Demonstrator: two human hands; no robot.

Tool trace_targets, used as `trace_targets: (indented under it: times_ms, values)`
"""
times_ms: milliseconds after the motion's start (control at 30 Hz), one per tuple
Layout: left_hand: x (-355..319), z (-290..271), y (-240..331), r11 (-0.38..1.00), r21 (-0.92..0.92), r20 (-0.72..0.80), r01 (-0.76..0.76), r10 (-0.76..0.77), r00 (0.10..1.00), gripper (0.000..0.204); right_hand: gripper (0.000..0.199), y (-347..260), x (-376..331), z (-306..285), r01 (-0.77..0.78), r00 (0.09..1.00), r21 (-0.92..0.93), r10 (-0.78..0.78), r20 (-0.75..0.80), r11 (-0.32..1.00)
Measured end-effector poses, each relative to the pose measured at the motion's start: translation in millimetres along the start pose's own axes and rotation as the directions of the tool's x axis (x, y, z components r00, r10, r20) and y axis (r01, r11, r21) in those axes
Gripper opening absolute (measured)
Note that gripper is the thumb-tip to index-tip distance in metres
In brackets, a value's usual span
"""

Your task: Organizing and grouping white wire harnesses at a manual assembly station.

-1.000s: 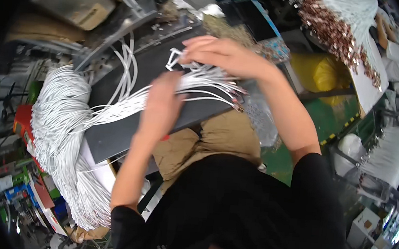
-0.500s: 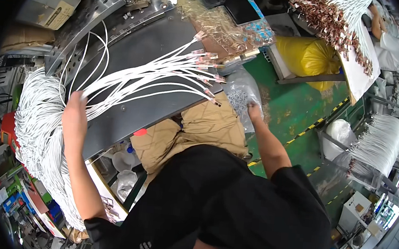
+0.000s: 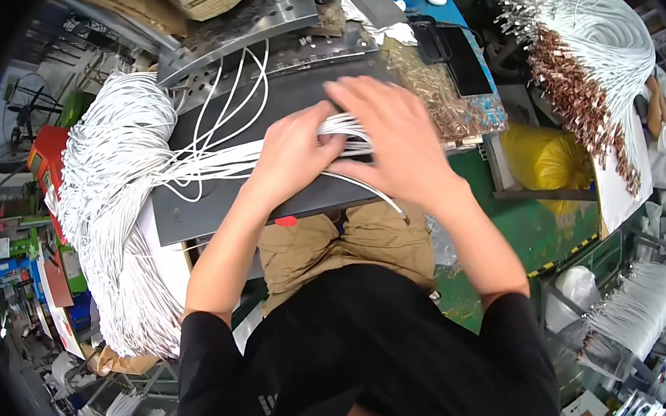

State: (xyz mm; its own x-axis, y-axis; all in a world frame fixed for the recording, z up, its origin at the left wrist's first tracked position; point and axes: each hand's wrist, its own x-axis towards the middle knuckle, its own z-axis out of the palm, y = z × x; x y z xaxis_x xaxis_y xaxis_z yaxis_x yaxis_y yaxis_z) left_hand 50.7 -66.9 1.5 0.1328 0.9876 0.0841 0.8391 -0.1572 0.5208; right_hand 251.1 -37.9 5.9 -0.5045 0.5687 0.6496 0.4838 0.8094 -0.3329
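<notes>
At twelve o'clock from my lap, on the dark grey bench (image 3: pixel 214 213), both my hands meet over a bunch of white wires (image 3: pixel 348 127). My left hand (image 3: pixel 294 157) is curled shut around the bunch, knuckles up, wires running out of it toward nine o'clock. My right hand (image 3: pixel 390 138) lies just beside it at three o'clock, fingers spread and laid flat over the wire ends, pressing rather than gripping; whether its fingertips pinch anything I cannot tell. One wire (image 3: pixel 374 196) trails out under my right wrist toward five o'clock.

From my left hand the wires fan across the bench into a big white wire bundle (image 3: pixel 113 189) draped over the bench edge at nine o'clock and hanging down toward seven. A few loose loops (image 3: pixel 241 81) curl up at eleven o'clock onto a perforated metal plate (image 3: pixel 286 22). A tray of small brass terminals (image 3: pixel 445 107) sits at one o'clock, near my right hand. Another bundle with copper-coloured ends (image 3: pixel 582 79) hangs at two o'clock, well apart. Yellow bag (image 3: pixel 543 155) at three o'clock.
</notes>
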Motion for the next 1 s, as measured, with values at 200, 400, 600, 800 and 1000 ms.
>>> trace_targets:
  times_ms: [200,400,600,800,1000]
  values:
    - [-25.2,-61.7,-57.2,0.948,-0.310,-0.110,0.069,-0.108,0.988,0.021,0.050,18.7,66.4,-15.5,-0.076,0.777,-0.296,0.243,0.580,0.952]
    - [-43.9,-61.2,-103.7,0.995,-0.068,-0.102,0.079,-0.086,0.991,0.021,0.032,26.7,23.2,72.6,0.202,0.935,-0.066,-0.172,0.311,0.977]
    - [-48.5,-62.4,-107.1,0.952,-0.230,-0.101,0.201,-0.229,0.968,0.018,0.040,39.4,35.2,31.9,-0.055,0.938,-0.332,0.163,0.305,0.942]
    - [-23.4,-12.4,-74.3,0.976,0.089,-0.278,-0.197,0.214,0.936,0.022,0.030,12.5,25.6,65.4,0.088,0.975,-0.162,-0.052,0.215,0.983]
    - [-22.0,-58.4,-50.8,0.959,-0.234,-0.064,0.161,-0.180,0.982,0.031,0.023,45.8,42.2,24.8,-0.018,0.977,-0.358,0.092,0.192,0.933]
